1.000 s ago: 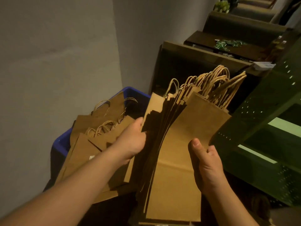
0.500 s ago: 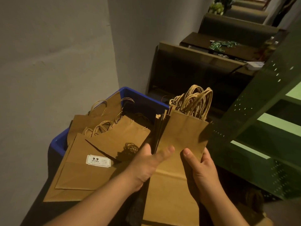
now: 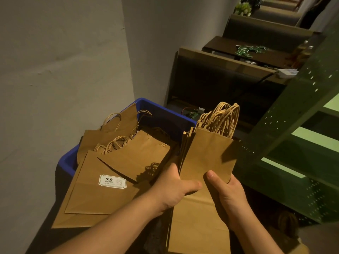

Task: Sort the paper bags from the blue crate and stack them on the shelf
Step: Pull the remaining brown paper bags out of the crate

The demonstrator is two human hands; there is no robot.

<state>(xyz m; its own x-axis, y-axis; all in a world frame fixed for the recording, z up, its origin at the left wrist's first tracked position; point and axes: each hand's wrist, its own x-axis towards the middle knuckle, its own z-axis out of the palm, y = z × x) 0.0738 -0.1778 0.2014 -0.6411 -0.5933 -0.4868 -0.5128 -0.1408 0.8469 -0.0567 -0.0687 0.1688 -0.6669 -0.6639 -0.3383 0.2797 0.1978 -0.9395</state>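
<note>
Both hands, left (image 3: pixel 172 189) and right (image 3: pixel 226 193), grip a squared-up bundle of bags (image 3: pixel 205 162); next it should swing onto the green shelf (image 3: pixel 300 143).

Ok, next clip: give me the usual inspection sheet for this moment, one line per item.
Surface: no worktable in view; the blue crate stands by the grey wall.
Job's things: loose paper bags lie in and over the crate, one with a white label; a gathered stack of bags is held upright, handles up.
Clutter: small green packets on a dark table behind.
Grippers: left hand and right hand both clasp the stack.
Cables: a thin red wire behind the crate.
Surroundings: green perforated shelf at right, dark seat backs beyond.
</note>
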